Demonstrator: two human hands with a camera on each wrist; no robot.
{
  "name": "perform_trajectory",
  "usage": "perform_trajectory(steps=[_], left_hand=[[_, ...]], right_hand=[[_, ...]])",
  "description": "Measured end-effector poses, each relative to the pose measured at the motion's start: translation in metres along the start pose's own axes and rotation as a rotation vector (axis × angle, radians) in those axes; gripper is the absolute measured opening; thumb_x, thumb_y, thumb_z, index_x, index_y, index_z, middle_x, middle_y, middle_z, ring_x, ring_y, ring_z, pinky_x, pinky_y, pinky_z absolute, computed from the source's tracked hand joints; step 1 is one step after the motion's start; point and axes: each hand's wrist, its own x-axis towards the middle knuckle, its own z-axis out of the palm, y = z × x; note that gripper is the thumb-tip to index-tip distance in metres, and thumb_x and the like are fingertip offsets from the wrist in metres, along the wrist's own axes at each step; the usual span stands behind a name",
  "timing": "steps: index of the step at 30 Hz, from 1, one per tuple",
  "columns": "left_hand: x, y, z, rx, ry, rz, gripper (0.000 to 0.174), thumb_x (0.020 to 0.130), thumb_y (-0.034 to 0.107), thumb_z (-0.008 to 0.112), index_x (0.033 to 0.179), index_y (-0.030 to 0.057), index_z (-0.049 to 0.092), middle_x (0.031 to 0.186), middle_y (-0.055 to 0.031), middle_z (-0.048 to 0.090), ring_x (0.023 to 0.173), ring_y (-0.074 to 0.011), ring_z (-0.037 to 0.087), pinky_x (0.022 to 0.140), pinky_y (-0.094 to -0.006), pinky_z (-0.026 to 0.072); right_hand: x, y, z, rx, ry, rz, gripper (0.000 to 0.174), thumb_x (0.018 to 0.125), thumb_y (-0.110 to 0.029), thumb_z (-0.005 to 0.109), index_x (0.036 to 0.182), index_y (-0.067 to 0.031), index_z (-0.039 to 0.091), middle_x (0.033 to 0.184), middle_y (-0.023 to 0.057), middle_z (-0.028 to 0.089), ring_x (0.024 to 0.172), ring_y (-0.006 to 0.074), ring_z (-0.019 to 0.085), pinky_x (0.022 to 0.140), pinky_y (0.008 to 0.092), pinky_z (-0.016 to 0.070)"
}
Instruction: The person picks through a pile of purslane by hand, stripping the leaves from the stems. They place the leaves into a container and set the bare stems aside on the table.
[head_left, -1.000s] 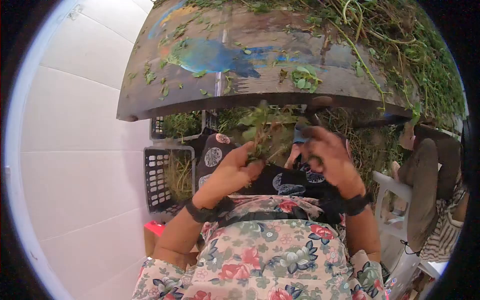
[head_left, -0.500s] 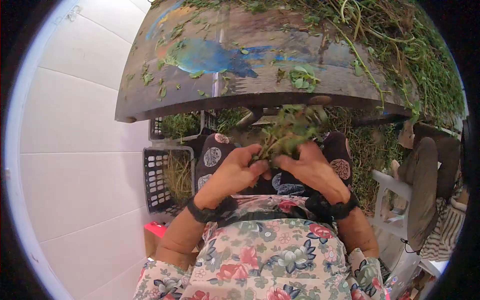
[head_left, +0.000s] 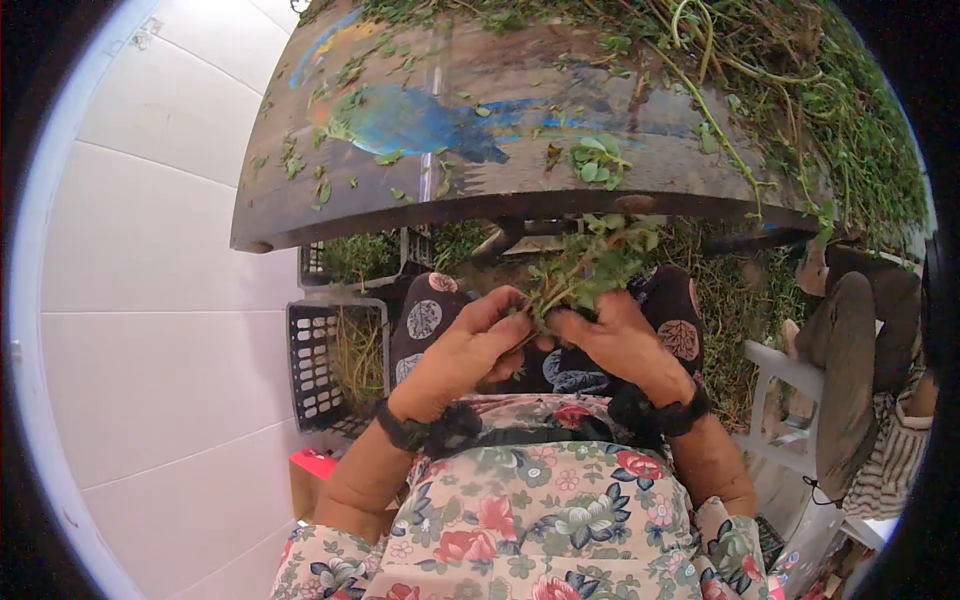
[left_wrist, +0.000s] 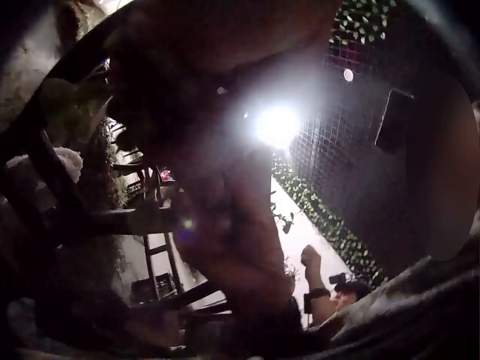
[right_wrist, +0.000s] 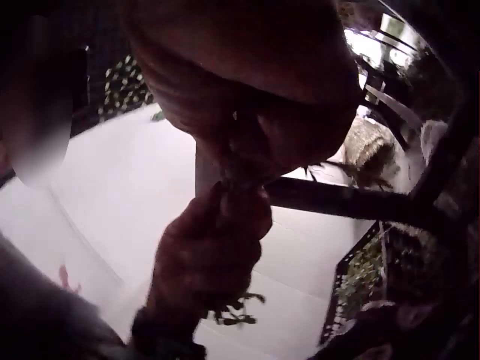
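In the head view a leafy green bunch (head_left: 590,272) is held over the lap, just below the table's near edge. The left hand (head_left: 465,350) pinches its stems between thumb and curled fingers. Close beside it on the right, the right hand (head_left: 625,340) pinches the same bunch near the stem ends. Seen from the right wrist, the fingertips of the left hand (right_wrist: 210,247) and right hand (right_wrist: 255,90) meet, with small leaves (right_wrist: 236,309) hanging below the left one. The left wrist view is dark, and details of the grip are hidden there.
The wooden table (head_left: 500,172) carries scattered leaves and a large heap of greens (head_left: 850,130) at right. Crates (head_left: 315,365) with plant matter stand at left by the white wall (head_left: 170,380). Greens lie under the table, and a white plastic stool (head_left: 785,400) stands at right, near another person's leg.
The right hand has come in from the right to the bunch beside the left hand and now pinches it. The bunch has shifted to the right. The left hand stays nearly in place.
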Motion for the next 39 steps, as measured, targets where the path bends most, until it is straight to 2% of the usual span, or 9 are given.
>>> perform_trajectory(steps=[5, 11, 19, 22, 25, 26, 30, 35, 39], left_hand=[[0.001, 0.004, -0.005, -0.003, -0.022, -0.014, 0.031, 0.084, 0.006, 0.050, 0.114, 0.0060, 0.047, 0.058, 0.0041, 0.039, 0.044, -0.0058, 0.031, 0.042, -0.0205, 0.0241], [0.000, 0.006, 0.002, -0.014, 0.004, 0.058, 0.029, 0.082, 0.008, 0.052, 0.110, 0.0042, 0.049, 0.057, 0.0027, 0.041, 0.044, -0.0067, 0.034, 0.042, -0.0210, 0.0256], [0.004, 0.009, -0.002, -0.029, -0.071, 0.043, 0.015, 0.082, 0.006, 0.051, 0.096, 0.0013, 0.054, 0.061, -0.0001, 0.047, 0.047, -0.0058, 0.038, 0.041, -0.0201, 0.0284], [0.008, 0.008, -0.003, 0.053, -0.031, 0.114, 0.016, 0.081, 0.006, 0.051, 0.096, 0.0006, 0.056, 0.061, 0.0000, 0.048, 0.048, -0.0057, 0.039, 0.042, -0.0197, 0.0296], [0.014, 0.001, -0.007, 0.136, 0.018, 0.203, 0.019, 0.080, 0.006, 0.052, 0.098, 0.0004, 0.057, 0.064, -0.0002, 0.051, 0.049, -0.0045, 0.040, 0.043, -0.0193, 0.0300], [0.017, -0.001, -0.007, 0.160, 0.022, 0.233, 0.020, 0.080, 0.006, 0.052, 0.099, 0.0005, 0.058, 0.064, -0.0003, 0.052, 0.049, -0.0039, 0.040, 0.043, -0.0192, 0.0300], [0.015, 0.003, 0.001, 0.424, 0.091, 0.238, 0.025, 0.077, 0.006, 0.054, 0.101, -0.0013, 0.058, 0.073, -0.0053, 0.057, 0.058, -0.0093, 0.048, 0.051, -0.0235, 0.0387], [0.021, -0.003, 0.003, 0.718, 0.147, 0.645, 0.027, 0.074, 0.006, 0.055, 0.099, -0.0021, 0.059, 0.085, -0.0111, 0.059, 0.073, -0.0182, 0.055, 0.066, -0.0280, 0.0436], [0.019, -0.006, -0.001, 0.603, 0.112, 0.474, 0.023, 0.074, 0.007, 0.055, 0.095, -0.0018, 0.060, 0.077, -0.0099, 0.059, 0.065, -0.0167, 0.054, 0.060, -0.0274, 0.0428]], right_hand=[[-0.004, -0.009, -0.001, 0.185, -0.013, 0.033, 0.028, 0.075, -0.016, 0.064, 0.100, -0.0036, 0.060, 0.095, 0.0057, 0.062, 0.087, 0.0152, 0.056, 0.073, 0.0313, 0.0464], [-0.002, -0.008, 0.004, 0.208, 0.057, -0.022, 0.031, 0.077, -0.014, 0.064, 0.104, -0.0026, 0.057, 0.097, 0.0059, 0.059, 0.088, 0.0149, 0.054, 0.072, 0.0304, 0.0462], [-0.007, -0.012, -0.015, 0.500, -0.009, 0.229, 0.023, 0.080, -0.016, 0.059, 0.100, -0.0050, 0.056, 0.074, -0.0007, 0.056, 0.062, 0.0054, 0.052, 0.045, 0.0189, 0.0356], [-0.010, -0.035, -0.029, 0.114, -0.129, 0.373, 0.020, 0.080, -0.017, 0.057, 0.095, -0.0038, 0.057, 0.073, 0.0015, 0.055, 0.061, 0.0068, 0.052, 0.050, 0.0209, 0.0388], [-0.017, 0.000, -0.029, -0.155, -0.413, 0.098, 0.032, 0.079, -0.022, 0.057, 0.102, -0.0004, 0.058, 0.082, 0.0106, 0.063, 0.075, 0.0197, 0.058, 0.069, 0.0311, 0.0464], [-0.020, -0.009, -0.030, -0.108, -0.400, 0.132, 0.038, 0.077, -0.024, 0.059, 0.105, 0.0010, 0.055, 0.090, 0.0157, 0.063, 0.085, 0.0261, 0.060, 0.078, 0.0348, 0.0450], [-0.012, -0.036, -0.017, -0.066, 0.097, 0.083, 0.039, 0.075, -0.025, 0.062, 0.104, 0.0006, 0.056, 0.099, 0.0177, 0.061, 0.091, 0.0266, 0.059, 0.082, 0.0353, 0.0439], [0.004, -0.018, 0.004, -0.272, 0.198, -0.090, 0.030, 0.076, -0.021, 0.061, 0.098, -0.0021, 0.057, 0.091, 0.0195, 0.062, 0.083, 0.0347, 0.059, 0.074, 0.0393, 0.0457], [0.001, -0.016, 0.001, -0.339, 0.129, -0.119, 0.023, 0.076, -0.018, 0.059, 0.095, -0.0043, 0.058, 0.085, 0.0198, 0.061, 0.080, 0.0385, 0.057, 0.070, 0.0428, 0.0453]])
